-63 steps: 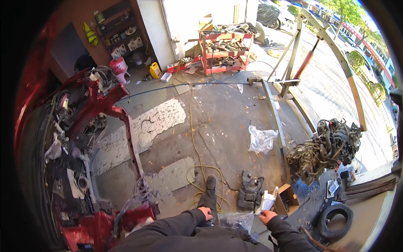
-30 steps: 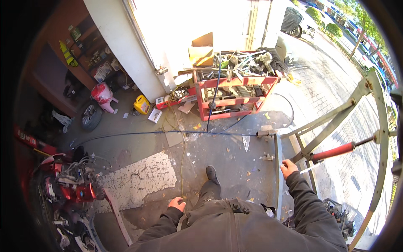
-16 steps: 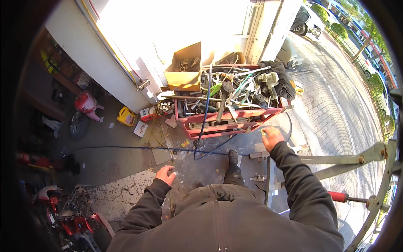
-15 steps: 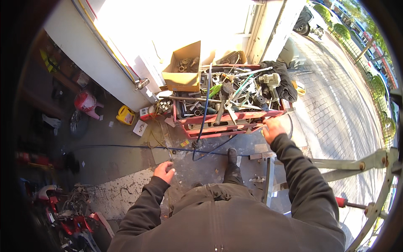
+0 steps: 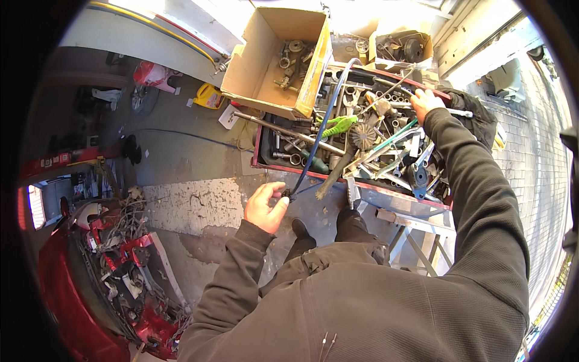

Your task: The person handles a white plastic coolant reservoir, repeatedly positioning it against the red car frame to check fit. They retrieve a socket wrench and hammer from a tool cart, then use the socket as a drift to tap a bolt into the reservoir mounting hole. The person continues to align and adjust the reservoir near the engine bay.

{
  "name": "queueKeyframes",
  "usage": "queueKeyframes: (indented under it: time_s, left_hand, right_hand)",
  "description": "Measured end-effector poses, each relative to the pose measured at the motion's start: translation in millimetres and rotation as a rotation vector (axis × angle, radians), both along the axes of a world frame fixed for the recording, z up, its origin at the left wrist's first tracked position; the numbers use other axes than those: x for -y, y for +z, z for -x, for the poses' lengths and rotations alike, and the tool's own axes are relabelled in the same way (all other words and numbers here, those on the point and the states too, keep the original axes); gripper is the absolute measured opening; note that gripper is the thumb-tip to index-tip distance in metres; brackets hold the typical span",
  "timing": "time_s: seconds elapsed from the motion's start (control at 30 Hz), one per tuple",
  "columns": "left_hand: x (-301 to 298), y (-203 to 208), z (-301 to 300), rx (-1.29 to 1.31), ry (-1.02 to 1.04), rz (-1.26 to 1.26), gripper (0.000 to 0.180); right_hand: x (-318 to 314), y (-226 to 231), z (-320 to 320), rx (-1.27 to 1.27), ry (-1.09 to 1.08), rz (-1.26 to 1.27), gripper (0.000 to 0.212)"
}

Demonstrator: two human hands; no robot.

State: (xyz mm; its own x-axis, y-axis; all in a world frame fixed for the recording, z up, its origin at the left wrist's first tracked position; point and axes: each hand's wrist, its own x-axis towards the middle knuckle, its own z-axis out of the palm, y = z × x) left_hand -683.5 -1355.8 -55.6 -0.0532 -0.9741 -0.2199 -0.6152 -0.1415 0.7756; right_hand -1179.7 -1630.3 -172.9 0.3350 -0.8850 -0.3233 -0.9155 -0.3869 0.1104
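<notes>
Head view: left hand [image 5: 265, 207] at centre frame, fingers pinched around the lower end of a blue hose [image 5: 316, 143], long axis running up and right from the fingertips across the red tool tray [image 5: 338, 178] toward upper centre. Right hand [image 5: 426, 102] in the upper right, resting among loose tools, grip impossible to tell. Cardboard box [image 5: 253, 60] just left of the hose's far end.

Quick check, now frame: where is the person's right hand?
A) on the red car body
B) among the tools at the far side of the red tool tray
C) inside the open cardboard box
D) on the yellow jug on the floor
B: the right hand reaches across the red tool tray and rests among the sockets and wrenches near its far edge, clear of the cardboard box.
</notes>
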Motion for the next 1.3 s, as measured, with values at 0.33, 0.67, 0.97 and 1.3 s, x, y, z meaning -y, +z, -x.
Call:
queueKeyframes:
  time_s: [0.33, 0.67, 0.97, 1.3]
  left_hand:
    - [28.9, -8.3, 9.2, -0.054, 0.091, -0.012, 0.038]
    - [62.6, 25.8, 45.4, -0.111, 0.004, 0.032, 0.038]
    - [82.8, 55.3, 120.2, -0.136, -0.204, 0.054, 0.032]
    - [191.1, 76.9, 38.4, 0.885, -0.238, 0.446, 0.050]
  right_hand:
    - [23.4, 12.4, 29.3, 0.006, 0.304, -0.097, 0.026]
    - [-20.8, 55.1, 62.3, 0.530, 0.486, -0.217, 0.021]
    - [-30.6, 89.2, 47.2, 0.139, 0.124, -0.385, 0.019]
    - [-30.5, 110.0, 42.3, -0.020, -0.129, -0.434, 0.036]
